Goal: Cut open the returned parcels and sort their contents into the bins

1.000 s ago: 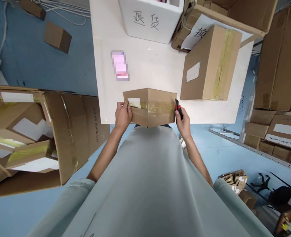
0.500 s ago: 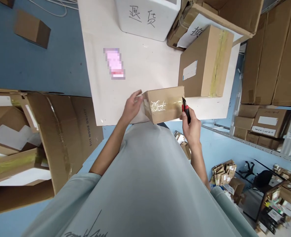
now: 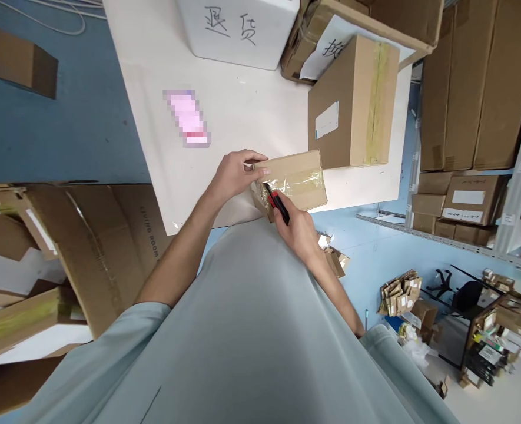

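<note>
A small cardboard box (image 3: 302,184) with clear tape across its side sits at the near edge of the white table (image 3: 260,112). My left hand (image 3: 238,172) grips the box's left end, thumb on the taped face and fingers along the upper edge. In my right hand (image 3: 299,232) is a black and red box cutter (image 3: 279,206). Its blade tip is at the tape near the left end of that face; whether it has gone through the tape I cannot tell.
A larger taped carton (image 3: 337,112) stands right of the small box. Behind are a white bin (image 3: 242,41) and an open cardboard box (image 3: 307,44). A pixelated pink item (image 3: 187,118) lies on the left. A big open carton (image 3: 114,235) with boxes stands left of the table.
My right hand has brought the box cutter from the box's right end to its left end. My left hand has closed onto the left end. The whole view has shifted slightly.
</note>
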Demonstrator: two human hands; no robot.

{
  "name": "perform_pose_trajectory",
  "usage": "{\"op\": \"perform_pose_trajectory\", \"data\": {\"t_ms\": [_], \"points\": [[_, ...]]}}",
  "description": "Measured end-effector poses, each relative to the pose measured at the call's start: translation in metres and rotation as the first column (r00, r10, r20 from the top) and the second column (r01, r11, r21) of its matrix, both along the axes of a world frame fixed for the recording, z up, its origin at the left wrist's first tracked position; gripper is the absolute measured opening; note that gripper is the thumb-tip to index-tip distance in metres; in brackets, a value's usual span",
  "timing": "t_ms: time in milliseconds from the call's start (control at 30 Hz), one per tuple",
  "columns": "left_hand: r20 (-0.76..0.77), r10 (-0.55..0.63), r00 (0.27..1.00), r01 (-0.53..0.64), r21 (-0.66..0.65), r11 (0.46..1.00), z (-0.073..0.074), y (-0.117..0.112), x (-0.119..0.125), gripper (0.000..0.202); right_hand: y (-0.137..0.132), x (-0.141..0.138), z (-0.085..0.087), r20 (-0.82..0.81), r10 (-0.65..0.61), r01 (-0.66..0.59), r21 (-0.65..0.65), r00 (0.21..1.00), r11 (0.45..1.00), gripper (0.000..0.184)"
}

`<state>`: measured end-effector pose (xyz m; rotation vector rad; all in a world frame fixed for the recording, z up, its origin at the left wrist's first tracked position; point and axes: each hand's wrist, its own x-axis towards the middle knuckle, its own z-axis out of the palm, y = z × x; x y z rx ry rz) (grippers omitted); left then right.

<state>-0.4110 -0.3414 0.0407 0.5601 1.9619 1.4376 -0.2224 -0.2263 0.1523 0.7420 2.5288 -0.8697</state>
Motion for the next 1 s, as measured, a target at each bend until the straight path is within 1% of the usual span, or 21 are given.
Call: {"op": "perform_pose_trajectory", "data": {"t_ms": [167, 367, 467, 600, 700, 833, 900, 1000], "points": [[0.022, -0.008, 1.000, 0.008, 0.002, 1.000, 0.004, -0.001, 0.000, 0.033, -0.006, -0.016, 0.004, 0.086, 0.040, -0.043, 0.028, 0.995, 0.999, 0.060], [0.017, -0.010, 1.000, 0.009, 0.031, 0.999, 0.000, -0.001, 0.001, 0.032, -0.016, -0.024, 0.023, 0.195, 0.104, -0.117, 0.060, 0.975, 0.991, 0.060], [0.010, -0.011, 1.000, 0.011, 0.044, 0.999, -0.002, -0.003, 0.003, 0.033, -0.022, -0.031, 0.032, 0.295, 0.133, -0.166, 0.091, 0.946, 0.982, 0.061], [0.002, -0.010, 1.000, 0.010, 0.042, 0.999, -0.006, -0.006, 0.005, 0.035, -0.030, -0.037, 0.043, 0.428, 0.169, -0.242, 0.121, 0.888, 0.963, 0.063], [-0.006, 0.002, 1.000, -0.002, 0.028, 1.000, -0.008, -0.007, 0.007, 0.036, -0.034, -0.032, 0.048, 0.475, 0.197, -0.278, 0.106, 0.858, 0.955, 0.061], [-0.018, 0.031, 0.999, -0.030, 0.018, 0.999, -0.009, -0.007, 0.010, 0.037, -0.034, -0.016, 0.048, 0.525, 0.253, -0.319, 0.037, 0.813, 0.947, 0.060], [-0.023, 0.036, 0.999, -0.036, 0.011, 0.999, -0.008, -0.006, 0.012, 0.039, -0.032, -0.009, 0.048, 0.525, 0.268, -0.328, 0.022, 0.808, 0.944, 0.063], [-0.037, 0.052, 0.998, -0.052, -0.001, 0.999, -0.007, -0.007, 0.014, 0.043, -0.025, -0.001, 0.052, 0.507, 0.259, -0.312, 0.019, 0.822, 0.950, 0.064]]}}
